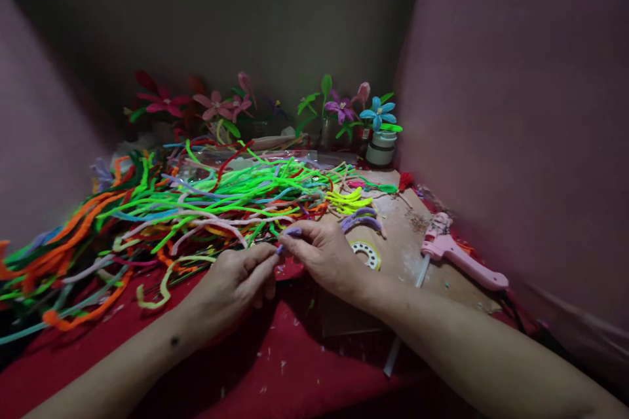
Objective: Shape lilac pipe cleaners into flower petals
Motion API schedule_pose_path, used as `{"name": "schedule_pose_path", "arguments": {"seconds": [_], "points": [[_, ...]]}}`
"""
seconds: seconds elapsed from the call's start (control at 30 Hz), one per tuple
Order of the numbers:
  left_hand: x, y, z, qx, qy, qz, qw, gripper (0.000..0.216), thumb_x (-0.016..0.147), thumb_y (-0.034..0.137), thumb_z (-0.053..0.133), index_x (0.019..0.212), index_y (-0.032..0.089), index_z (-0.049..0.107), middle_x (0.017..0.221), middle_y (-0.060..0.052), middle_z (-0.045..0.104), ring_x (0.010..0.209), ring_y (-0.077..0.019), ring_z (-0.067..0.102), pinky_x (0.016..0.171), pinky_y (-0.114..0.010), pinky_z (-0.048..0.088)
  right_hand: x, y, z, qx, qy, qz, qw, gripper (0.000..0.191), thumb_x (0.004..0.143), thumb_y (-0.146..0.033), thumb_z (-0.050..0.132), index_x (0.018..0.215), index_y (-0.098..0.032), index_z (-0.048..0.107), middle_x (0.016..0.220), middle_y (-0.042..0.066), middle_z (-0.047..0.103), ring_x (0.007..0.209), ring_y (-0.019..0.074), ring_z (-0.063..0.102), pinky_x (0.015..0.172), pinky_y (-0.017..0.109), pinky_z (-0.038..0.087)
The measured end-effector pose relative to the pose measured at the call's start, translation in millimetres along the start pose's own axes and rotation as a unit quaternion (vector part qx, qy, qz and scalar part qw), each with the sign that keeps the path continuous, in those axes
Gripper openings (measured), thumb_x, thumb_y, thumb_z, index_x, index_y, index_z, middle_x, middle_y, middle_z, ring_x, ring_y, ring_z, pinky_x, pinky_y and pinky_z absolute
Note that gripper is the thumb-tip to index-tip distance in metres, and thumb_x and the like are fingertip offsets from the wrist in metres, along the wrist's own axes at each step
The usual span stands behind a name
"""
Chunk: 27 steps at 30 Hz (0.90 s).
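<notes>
Both hands meet near the middle of the red cloth (275,366), fingertips pinched together on one short purple pipe cleaner (289,234). The left hand (236,281) clamps its near end between thumb and fingers; the right hand (324,255) grips the far end, which pokes out past the thumb, probably so each hand can bend or twist its own end. The piece sits right between the two hands, lifted a little off the cloth, just in front of the pile. Big loose pile of pipe cleaners (196,209) spreads left and far: green, orange, pink, blue, kept within easy reach. A small bunch of yellow bent pieces (348,200) and a couple of purple curved ones (361,219) lie just far-right of the right hand, looks like shaped parts set aside. White ring with holes (366,253) lies on the board (403,242), touching or just beside the right wrist, can't tell which. Pink glue gun (459,255) rests to the right on the board, nozzle pointing left toward the work, well apart from the hands. Finished flowers (376,111) stand at the far edge by a white jar (381,147), out of the way against the wall.
</notes>
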State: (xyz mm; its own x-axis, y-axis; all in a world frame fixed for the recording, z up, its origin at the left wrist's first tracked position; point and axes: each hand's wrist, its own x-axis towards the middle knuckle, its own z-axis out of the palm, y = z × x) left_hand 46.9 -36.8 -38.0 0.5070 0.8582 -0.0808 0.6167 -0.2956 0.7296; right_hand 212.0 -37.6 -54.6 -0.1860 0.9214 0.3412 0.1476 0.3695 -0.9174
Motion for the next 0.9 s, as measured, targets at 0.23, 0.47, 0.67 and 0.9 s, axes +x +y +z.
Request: {"name": "schedule_pose_path", "arguments": {"seconds": [0.23,0.47,0.67,0.9], "points": [[6.8,-8.2,-3.7,-0.376,-0.102,-0.142,0.91,0.029,0.079,0.039,0.056,0.066,0.014,0.058,0.034,0.001,0.05,0.025,-0.0037,0.031,0.033,-0.016,0.018,-3.9,3.4,-1.1,-0.181,0.046,-0.124,0.975,0.021,0.084,-0.018,0.046,0.067,-0.017,0.058,0.063,0.001,0.058,0.06,0.0112,0.051,0.06,0.022,0.039],[19.6,-10.6,-17.0,-0.379,-0.058,-0.123,0.915,0.02,0.077,0.034,0.06,0.069,0.015,0.061,0.039,0.003,0.052,0.035,-0.0062,0.041,0.04,-0.017,0.033,-6.6,-5.8,-5.4,-0.254,0.089,-0.19,0.944,0.029,0.09,-0.029,0.042,0.109,-0.013,0.057,0.087,0.009,0.069,0.068,0.0157,0.061,0.067,0.026,0.043],[56.1,33.7,-23.1,-0.151,0.036,-0.048,0.987,0.025,0.071,0.039,0.064,0.065,0.015,0.062,0.053,0.006,0.053,0.051,-0.0077,0.046,0.049,-0.016,0.035,-15.3,-17.4,1.1,-0.324,-0.047,-0.314,0.891,0.03,0.091,-0.035,0.037,0.095,-0.019,0.062,0.071,0.003,0.069,0.068,0.0149,0.063,0.059,0.025,0.043],[116.4,58.6,27.0,0.067,-0.035,0.069,0.995,0.035,0.075,0.044,0.053,0.063,0.014,0.067,0.052,0.001,0.055,0.051,-0.0126,0.046,0.049,-0.022,0.035,-13.2,-13.4,-1.2,-0.257,-0.052,-0.285,0.922,0.027,0.088,-0.03,0.044,0.076,-0.018,0.066,0.072,0.006,0.07,0.07,0.0193,0.064,0.064,0.029,0.046]]}}
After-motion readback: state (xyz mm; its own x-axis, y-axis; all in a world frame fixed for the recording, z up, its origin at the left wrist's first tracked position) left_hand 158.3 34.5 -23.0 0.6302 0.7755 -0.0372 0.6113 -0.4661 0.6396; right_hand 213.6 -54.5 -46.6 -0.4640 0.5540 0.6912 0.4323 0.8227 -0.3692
